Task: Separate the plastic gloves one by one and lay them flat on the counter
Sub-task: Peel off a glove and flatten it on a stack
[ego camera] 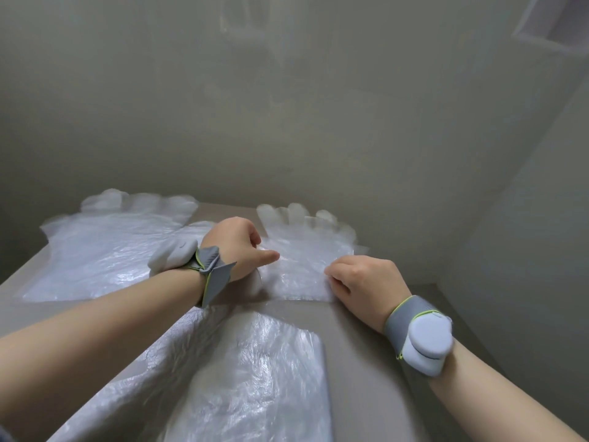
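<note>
Glove (pixel 306 266) on the worktop (pixel 366 333), a hand at each side
Nearest lies the stack (pixel 255 378); just beyond it the right hand (pixel 360 282), the nearer one, pinches the glove's near right edge with curled fingers; the left hand (pixel 236 247) sits curled at its left side, thumb on the film, grip hidden so I cannot tell; the glove's long axis runs away from both, fingers far; a laid glove (pixel 105 250) lies far left

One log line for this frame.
left hand: thumb on right glove | right hand: grips its near edge | left glove: flat on counter
</note>
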Motion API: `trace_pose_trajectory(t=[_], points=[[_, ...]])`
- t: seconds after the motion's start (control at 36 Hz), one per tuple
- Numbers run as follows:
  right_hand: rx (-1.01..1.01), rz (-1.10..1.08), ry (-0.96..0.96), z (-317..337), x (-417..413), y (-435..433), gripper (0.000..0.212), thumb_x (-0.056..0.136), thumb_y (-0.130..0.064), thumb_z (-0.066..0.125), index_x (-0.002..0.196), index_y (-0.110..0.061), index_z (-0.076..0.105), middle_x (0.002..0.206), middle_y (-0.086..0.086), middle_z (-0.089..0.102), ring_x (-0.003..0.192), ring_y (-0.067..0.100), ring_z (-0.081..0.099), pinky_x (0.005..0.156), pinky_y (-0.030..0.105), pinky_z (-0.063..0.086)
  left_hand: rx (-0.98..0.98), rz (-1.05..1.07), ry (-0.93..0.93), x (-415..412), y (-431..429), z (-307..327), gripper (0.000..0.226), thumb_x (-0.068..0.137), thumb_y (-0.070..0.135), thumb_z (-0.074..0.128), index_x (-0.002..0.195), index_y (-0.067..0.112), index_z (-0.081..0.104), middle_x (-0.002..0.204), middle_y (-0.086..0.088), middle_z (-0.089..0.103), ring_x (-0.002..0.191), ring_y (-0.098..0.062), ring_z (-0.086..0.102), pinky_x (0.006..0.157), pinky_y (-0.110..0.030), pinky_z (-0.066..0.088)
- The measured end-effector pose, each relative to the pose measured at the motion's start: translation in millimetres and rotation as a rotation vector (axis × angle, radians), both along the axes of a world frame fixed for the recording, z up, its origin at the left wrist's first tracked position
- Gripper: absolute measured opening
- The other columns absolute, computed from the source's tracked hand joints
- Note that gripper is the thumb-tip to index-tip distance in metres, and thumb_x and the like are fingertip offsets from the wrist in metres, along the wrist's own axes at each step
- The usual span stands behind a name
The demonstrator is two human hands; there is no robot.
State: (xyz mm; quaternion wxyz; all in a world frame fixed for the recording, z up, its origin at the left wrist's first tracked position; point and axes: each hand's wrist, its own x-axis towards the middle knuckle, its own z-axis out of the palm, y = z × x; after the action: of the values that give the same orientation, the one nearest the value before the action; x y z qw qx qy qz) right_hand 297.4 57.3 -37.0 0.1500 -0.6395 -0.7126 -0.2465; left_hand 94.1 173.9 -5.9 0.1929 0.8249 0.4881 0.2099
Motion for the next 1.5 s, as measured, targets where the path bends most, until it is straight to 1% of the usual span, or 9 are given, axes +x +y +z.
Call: trace_pose_trajectory(t=[0.19,0.36,0.53,0.69,0.86,0.97,1.03,1.19,1.5], points=[[0.0,-0.004,0.03,-2.7,-1.7,2.1,0.027,0.079,-0.027,0.041,0.064,-0.024,0.063,0.069,-0.009,0.064,0.062,0.018,0.062,0.043,0.023,0.045,0.084,-0.016,0.189,2.0,-2.6,-5.3,0.059,0.065,0.058,0.073,0.109,0.02,0.061,0.104,-0.004,0.048,0.099,-0.025,0.05,0.084,-0.032,0.044],[0.017,0.062,0.019,0.4,4.5,-3.0,0.027,0.081,-0.028,0.044,0.065,-0.027,0.066,0.074,-0.014,0.066,0.065,0.017,0.062,0.044,0.024,0.047,0.109,-0.178,0.115,3.0,-2.5,-8.1,0.057,0.067,0.059,0.072,0.113,0.025,0.064,0.112,-0.001,0.05,0.108,-0.025,0.045,0.094,-0.035,0.04],[-0.022,0.093,-0.02,0.3,8.9,-2.2,0.03,0.082,-0.028,0.043,0.067,-0.028,0.068,0.074,-0.014,0.067,0.065,0.017,0.063,0.042,0.022,0.046,0.118,-0.262,0.189,2.1,-0.4,-17.6,0.094,0.048,0.085,0.034,0.118,0.03,0.063,0.12,0.005,0.055,0.117,-0.021,0.045,0.097,-0.041,0.042],[-0.131,0.086,0.004,1.3,8.5,-6.1,0.029,0.087,-0.029,0.039,0.075,-0.027,0.066,0.079,-0.014,0.067,0.073,0.017,0.064,0.047,0.026,0.05,0.159,-0.294,0.319,-3.6,-2.9,-15.2,0.072,0.06,0.075,0.035,0.101,0.026,0.068,0.116,0.008,0.056,0.114,-0.019,0.047,0.091,-0.039,0.045],[-0.225,0.094,0.075,9.9,7.0,-21.0,0.02,0.079,-0.018,0.049,0.088,-0.023,0.067,0.088,-0.01,0.069,0.081,0.02,0.065,0.055,0.035,0.055,0.123,-0.315,0.298,-7.0,-3.0,-19.2,0.083,0.052,0.08,0.025,0.099,0.026,0.067,0.115,0.007,0.053,0.111,-0.019,0.047,0.095,-0.039,0.042],[-0.119,-0.071,0.331,13.2,11.7,-32.3,0.04,0.075,-0.029,0.042,0.103,-0.023,0.07,0.102,-0.006,0.07,0.098,0.019,0.063,0.082,0.034,0.053,0.099,-0.317,0.326,-7.6,-4.8,-17.7,0.073,0.059,0.078,0.033,0.104,0.029,0.065,0.119,0.007,0.05,0.114,-0.019,0.044,0.098,-0.04,0.04],[-0.128,-0.209,0.596,16.0,18.3,-29.2,0.033,0.082,-0.018,0.047,0.109,-0.021,0.066,0.106,-0.006,0.068,0.102,0.017,0.06,0.091,0.031,0.047,0.09,-0.316,0.332,-7.6,-3.7,-17.8,0.069,0.06,0.076,0.036,0.105,0.031,0.062,0.12,0.007,0.049,0.114,-0.019,0.044,0.097,-0.041,0.04],[-0.151,-0.293,1.19,7.7,30.2,3.7,0.027,0.087,-0.012,0.049,0.107,-0.029,0.059,0.106,0.001,0.067,0.103,0.017,0.059,0.095,0.038,0.047,0.074,-0.297,0.337,-5.6,0.3,-18.6,0.066,0.061,0.077,0.042,0.111,0.037,0.057,0.124,0.007,0.047,0.118,-0.019,0.042,0.096,-0.04,0.041],[-0.109,-0.202,1.518,18.7,30.5,35.6,0.029,0.089,-0.002,0.046,0.106,-0.018,0.063,0.09,-0.002,0.064,0.078,0.008,0.055,0.066,0.019,0.043,0.092,-0.3,0.372,-3.0,0.3,-17.3,0.056,0.074,0.071,0.054,0.119,0.037,0.051,0.131,0.009,0.042,0.121,-0.018,0.038,0.098,-0.041,0.039]])
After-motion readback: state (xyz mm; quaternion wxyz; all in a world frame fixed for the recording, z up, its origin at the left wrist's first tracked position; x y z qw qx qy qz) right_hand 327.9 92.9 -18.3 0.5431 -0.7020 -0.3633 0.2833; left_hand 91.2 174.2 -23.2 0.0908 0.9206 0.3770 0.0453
